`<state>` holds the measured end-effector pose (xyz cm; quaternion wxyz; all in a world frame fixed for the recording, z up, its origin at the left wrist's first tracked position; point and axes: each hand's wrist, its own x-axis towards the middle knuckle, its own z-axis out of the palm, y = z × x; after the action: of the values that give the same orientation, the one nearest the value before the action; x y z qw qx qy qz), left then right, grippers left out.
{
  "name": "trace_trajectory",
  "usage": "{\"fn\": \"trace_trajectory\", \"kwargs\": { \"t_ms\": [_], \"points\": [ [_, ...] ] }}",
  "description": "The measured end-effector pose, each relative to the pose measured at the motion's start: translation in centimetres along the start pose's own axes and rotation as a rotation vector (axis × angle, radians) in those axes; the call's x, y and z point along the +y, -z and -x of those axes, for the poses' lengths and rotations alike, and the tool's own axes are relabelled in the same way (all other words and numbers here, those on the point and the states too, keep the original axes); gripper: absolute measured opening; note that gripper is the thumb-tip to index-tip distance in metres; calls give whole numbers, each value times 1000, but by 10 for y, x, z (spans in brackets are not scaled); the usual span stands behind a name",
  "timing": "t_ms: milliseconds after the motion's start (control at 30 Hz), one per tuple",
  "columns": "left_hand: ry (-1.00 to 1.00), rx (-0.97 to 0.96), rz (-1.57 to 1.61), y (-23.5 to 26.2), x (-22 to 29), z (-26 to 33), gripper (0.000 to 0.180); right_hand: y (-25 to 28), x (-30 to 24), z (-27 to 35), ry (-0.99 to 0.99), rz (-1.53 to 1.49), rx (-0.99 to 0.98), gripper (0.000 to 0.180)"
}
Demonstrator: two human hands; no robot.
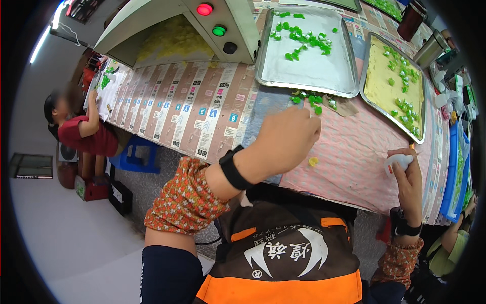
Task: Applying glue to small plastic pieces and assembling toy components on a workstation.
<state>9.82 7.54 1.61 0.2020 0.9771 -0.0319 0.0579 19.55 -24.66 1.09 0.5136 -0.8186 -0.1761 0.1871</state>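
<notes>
My left hand hovers over the cloth with its fingers curled inward. Its fingertips are turned away, so whatever they pinch is hidden. Just beyond it lies a small heap of green flower-like pieces with pearly beads, partly on a scrap of brown paper. Over the cloth's right side, my right hand grips a small white squeeze bottle between thumb and fingers. A small yellow piece rests on the pink patterned cloth between my hands.
Two metal trays, one lined white and one lined yellow, hold more green pieces. A machine with red and green lights stands back left. A blue crate is at right. One person sits left, another right.
</notes>
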Motion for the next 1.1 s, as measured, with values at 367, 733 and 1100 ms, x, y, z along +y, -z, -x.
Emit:
{"fn": "trace_trajectory", "kwargs": {
  "t_ms": [367, 733, 1100],
  "points": [
    [-57, -45, 38, -31, 18, 39, 18, -66, -42, 31, -46, -232, -109, 24],
    [112, -71, 581, -6, 48, 67, 15, -122, -52, 24, 0, -429, -183, 28],
    [351, 16, 1619, -39, 47, 88, 30, -145, -53, 30, -124, -662, -14, 22]
  ]
}}
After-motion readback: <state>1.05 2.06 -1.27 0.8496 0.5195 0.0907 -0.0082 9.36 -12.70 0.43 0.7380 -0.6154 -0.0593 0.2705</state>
